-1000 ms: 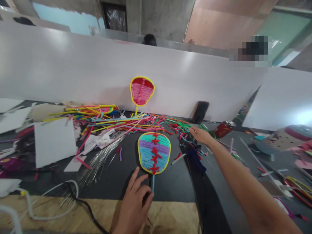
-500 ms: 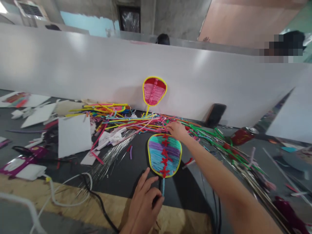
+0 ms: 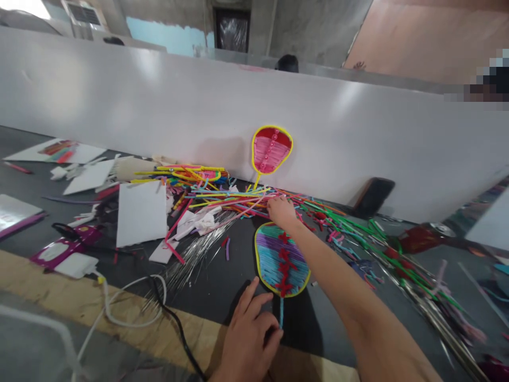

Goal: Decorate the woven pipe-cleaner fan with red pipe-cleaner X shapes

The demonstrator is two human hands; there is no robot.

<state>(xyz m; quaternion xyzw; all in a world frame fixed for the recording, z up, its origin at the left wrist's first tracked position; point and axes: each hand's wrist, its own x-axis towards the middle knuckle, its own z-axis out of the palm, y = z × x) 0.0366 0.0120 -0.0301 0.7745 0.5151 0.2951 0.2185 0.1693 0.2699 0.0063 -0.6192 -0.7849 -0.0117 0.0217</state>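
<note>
A hand fan (image 3: 264,260) with a yellow rim and blue, purple and green bands lies on the dark table. Red knotted shapes run down its middle, and my right forearm covers part of it. My left hand (image 3: 250,331) is at its light-blue handle (image 3: 282,313), thumb and a finger closed on it, other fingers reaching toward the rim. Beyond the fan, my right hand (image 3: 281,211) is in a pile of coloured pipe cleaners (image 3: 230,197). Its fingers bend down among the stems, and their tips are partly hidden.
A pink and red fan (image 3: 272,151) leans against the white partition (image 3: 178,111), as does a phone (image 3: 374,197). A drink can (image 3: 423,237) stands right. Left are white card (image 3: 142,214), silvery strands (image 3: 199,249), a purple glue gun (image 3: 85,236) and a white cable (image 3: 131,334).
The view has swung left, so the scene sits farther right. My right hand has shifted left along the pile relative to the fan. My left hand stays at the fan's handle.
</note>
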